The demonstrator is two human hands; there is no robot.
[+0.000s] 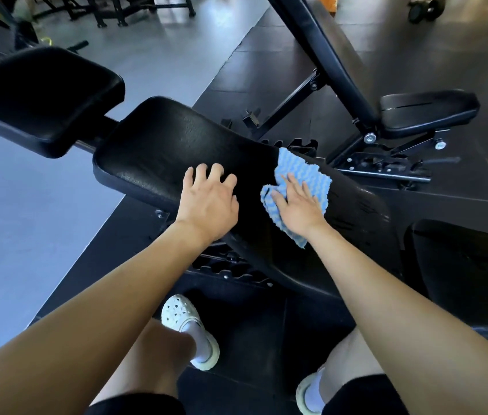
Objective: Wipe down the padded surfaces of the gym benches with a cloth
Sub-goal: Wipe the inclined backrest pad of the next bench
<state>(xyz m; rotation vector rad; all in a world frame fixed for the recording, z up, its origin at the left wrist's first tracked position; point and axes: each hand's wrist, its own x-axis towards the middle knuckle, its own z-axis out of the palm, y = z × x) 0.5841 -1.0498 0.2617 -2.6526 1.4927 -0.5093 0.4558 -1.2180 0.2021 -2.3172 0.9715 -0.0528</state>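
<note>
- Nearest to me, below both wrists, the person's white shoes [189, 333] stood on the dark floor mat [254, 339].
- The left hand [208, 202] rested on the long black pad [159, 151]. Its fingers were spread apart and a little bent. The tips touched the pad and held nothing.
- Just beside it, the right hand [298, 206] lay flat on the blue cloth [308, 175]. Its fingers were straight and a little apart. They pushed the cloth down on the pad and did not grab it. Some cloth stuck out past the fingertips.
- I think the wiping was only partly done. The cloth sat near the middle of the long pad. I could not tell which parts were clean already.
- Past the left fingertips was a smaller pad [39, 97]. No cloth touched it.
- Far beyond the right fingertips stood a second bench [428, 113]. No hand was near it, so I think it was yet to be wiped.
</note>
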